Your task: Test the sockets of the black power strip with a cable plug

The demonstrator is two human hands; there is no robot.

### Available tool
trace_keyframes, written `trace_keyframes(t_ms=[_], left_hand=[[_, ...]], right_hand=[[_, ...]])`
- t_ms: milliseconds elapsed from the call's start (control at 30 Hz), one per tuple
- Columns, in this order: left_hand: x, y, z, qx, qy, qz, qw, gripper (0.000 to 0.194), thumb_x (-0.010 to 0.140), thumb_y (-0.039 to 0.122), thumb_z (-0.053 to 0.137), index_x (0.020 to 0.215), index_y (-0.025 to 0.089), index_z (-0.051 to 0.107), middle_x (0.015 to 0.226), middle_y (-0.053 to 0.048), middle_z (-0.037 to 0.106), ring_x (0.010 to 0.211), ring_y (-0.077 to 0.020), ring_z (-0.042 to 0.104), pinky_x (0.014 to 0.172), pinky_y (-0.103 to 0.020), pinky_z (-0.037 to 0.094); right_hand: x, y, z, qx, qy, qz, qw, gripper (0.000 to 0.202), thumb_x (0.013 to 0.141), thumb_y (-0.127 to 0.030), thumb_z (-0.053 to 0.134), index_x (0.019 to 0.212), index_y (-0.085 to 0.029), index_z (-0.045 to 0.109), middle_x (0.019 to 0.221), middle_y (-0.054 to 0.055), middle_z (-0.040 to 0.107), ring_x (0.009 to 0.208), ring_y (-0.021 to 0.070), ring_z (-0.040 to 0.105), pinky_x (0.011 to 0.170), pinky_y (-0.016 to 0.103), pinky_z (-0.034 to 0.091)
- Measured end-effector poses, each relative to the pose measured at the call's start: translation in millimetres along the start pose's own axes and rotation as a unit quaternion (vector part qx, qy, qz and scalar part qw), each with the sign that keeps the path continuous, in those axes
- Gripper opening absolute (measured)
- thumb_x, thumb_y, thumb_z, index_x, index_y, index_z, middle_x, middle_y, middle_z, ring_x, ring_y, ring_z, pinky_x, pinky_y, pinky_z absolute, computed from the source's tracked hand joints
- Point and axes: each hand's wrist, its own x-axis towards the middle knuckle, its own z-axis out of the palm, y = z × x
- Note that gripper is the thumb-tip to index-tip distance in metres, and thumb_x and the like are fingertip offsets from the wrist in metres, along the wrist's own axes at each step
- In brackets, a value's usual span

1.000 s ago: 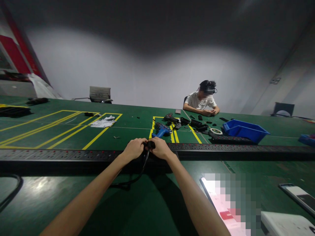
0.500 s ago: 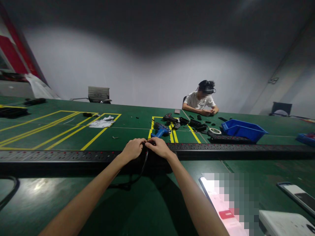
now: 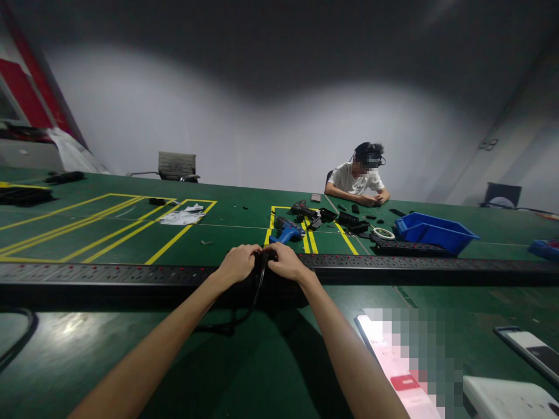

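My left hand (image 3: 239, 263) and my right hand (image 3: 286, 262) meet over the middle of a row of long black power strips (image 3: 393, 269) with sockets along the top. Their fingers are curled and close together around the upper end of a black cable (image 3: 255, 299). From between the hands this cable hangs down over the front and runs left along the table. The dark part under my fingertips is mostly hidden. Just beyond my right hand lies a blue power drill (image 3: 287, 234).
A blue bin (image 3: 432, 233), a roll of tape (image 3: 383, 233) and several black parts lie to the right, before a seated person (image 3: 354, 179). White bags (image 3: 183, 216) lie at left. Phones (image 3: 530, 349) and a white device (image 3: 506, 396) sit near right on the green table (image 3: 244, 372).
My right hand has shifted slightly right, opening a small gap between the hands at the cable. My left hand stays nearly in place. The view has turned very slightly.
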Motion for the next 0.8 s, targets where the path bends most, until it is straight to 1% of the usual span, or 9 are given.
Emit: trace_keyframes(t_ms=[67, 133, 233, 300, 400, 467, 567, 667, 800], left_hand=[[0.1, 0.3, -0.3, -0.001, 0.0, -0.002, 1.0, 0.035, 0.088, 0.019, 0.039, 0.11, 0.026, 0.065, 0.108, -0.005, 0.07, 0.102, -0.0207, 0.062, 0.091, -0.032, 0.043], [0.2, 0.1, -0.2, -0.003, -0.002, -0.001, 1.0, 0.036, 0.087, 0.018, 0.038, 0.11, 0.027, 0.065, 0.109, -0.005, 0.07, 0.102, -0.0206, 0.062, 0.091, -0.032, 0.043], [0.3, -0.7, 0.7, -0.001, -0.004, -0.004, 1.0, 0.04, 0.086, 0.014, 0.038, 0.113, 0.027, 0.064, 0.11, -0.005, 0.069, 0.103, -0.0208, 0.062, 0.09, -0.032, 0.043], [0.5, -1.5, 1.6, 0.004, -0.007, -0.007, 1.0, 0.039, 0.085, 0.014, 0.042, 0.115, 0.027, 0.063, 0.111, -0.005, 0.069, 0.103, -0.0217, 0.061, 0.09, -0.033, 0.042], [1.1, -2.5, 2.4, 0.005, -0.014, -0.005, 1.0, 0.037, 0.083, 0.015, 0.046, 0.114, 0.027, 0.063, 0.112, -0.006, 0.069, 0.104, -0.0219, 0.061, 0.091, -0.032, 0.042], [1.5, -2.7, 2.2, 0.004, -0.014, 0.0, 1.0, 0.037, 0.084, 0.015, 0.044, 0.114, 0.026, 0.063, 0.112, -0.006, 0.069, 0.104, -0.0214, 0.061, 0.091, -0.032, 0.042], [1.9, -2.2, 1.2, 0.01, -0.009, 0.003, 1.0, 0.038, 0.085, 0.013, 0.039, 0.112, 0.026, 0.063, 0.11, -0.006, 0.07, 0.102, -0.0216, 0.062, 0.089, -0.032, 0.042], [1.9, -1.6, 0.7, 0.012, -0.004, 0.003, 1.0, 0.038, 0.086, 0.012, 0.037, 0.108, 0.025, 0.064, 0.107, -0.006, 0.07, 0.1, -0.0219, 0.062, 0.086, -0.031, 0.043], [1.8, -2.4, 1.3, 0.008, 0.001, 0.005, 1.0, 0.038, 0.085, 0.012, 0.038, 0.108, 0.025, 0.064, 0.106, -0.006, 0.07, 0.101, -0.0218, 0.062, 0.086, -0.031, 0.042]], right_hand=[[-0.2, 0.4, -0.8, -0.018, 0.002, -0.009, 1.0, 0.036, 0.073, -0.015, 0.061, 0.109, -0.018, 0.063, 0.103, 0.005, 0.063, 0.094, 0.0188, 0.057, 0.086, 0.029, 0.042], [0.1, -0.2, -1.9, -0.04, -0.002, -0.015, 0.999, 0.034, 0.073, -0.019, 0.065, 0.107, -0.018, 0.063, 0.101, 0.005, 0.062, 0.093, 0.0187, 0.057, 0.084, 0.029, 0.042], [2.3, -4.3, -2.4, -0.097, -0.009, -0.012, 0.995, 0.036, 0.076, -0.035, 0.07, 0.106, -0.018, 0.061, 0.103, 0.007, 0.062, 0.091, 0.0197, 0.059, 0.079, 0.029, 0.043], [5.1, -9.5, -1.0, -0.153, -0.015, 0.0, 0.988, 0.039, 0.08, -0.047, 0.066, 0.105, -0.018, 0.059, 0.103, 0.01, 0.062, 0.088, 0.0218, 0.06, 0.075, 0.03, 0.044], [9.8, -19.2, 2.2, -0.235, -0.031, 0.027, 0.971, 0.042, 0.085, -0.055, 0.056, 0.103, -0.017, 0.057, 0.1, 0.014, 0.064, 0.086, 0.0255, 0.063, 0.071, 0.032, 0.045], [12.1, -24.5, 3.5, -0.27, -0.04, 0.037, 0.961, 0.041, 0.087, -0.055, 0.053, 0.102, -0.017, 0.056, 0.097, 0.014, 0.066, 0.086, 0.0273, 0.065, 0.071, 0.033, 0.045], [13.9, -28.3, 3.4, -0.299, -0.052, 0.027, 0.952, 0.033, 0.087, -0.046, 0.055, 0.1, -0.017, 0.057, 0.094, 0.015, 0.068, 0.085, 0.0285, 0.066, 0.072, 0.034, 0.046], [15.1, -27.5, 2.6, -0.313, -0.063, 0.013, 0.947, 0.024, 0.084, -0.034, 0.059, 0.1, -0.016, 0.058, 0.096, 0.015, 0.069, 0.086, 0.029, 0.066, 0.072, 0.033, 0.046], [18.1, -23.9, 2.4, -0.313, -0.065, -0.002, 0.948, 0.022, 0.081, -0.03, 0.062, 0.098, -0.016, 0.059, 0.096, 0.015, 0.069, 0.086, 0.0287, 0.066, 0.071, 0.033, 0.045]])
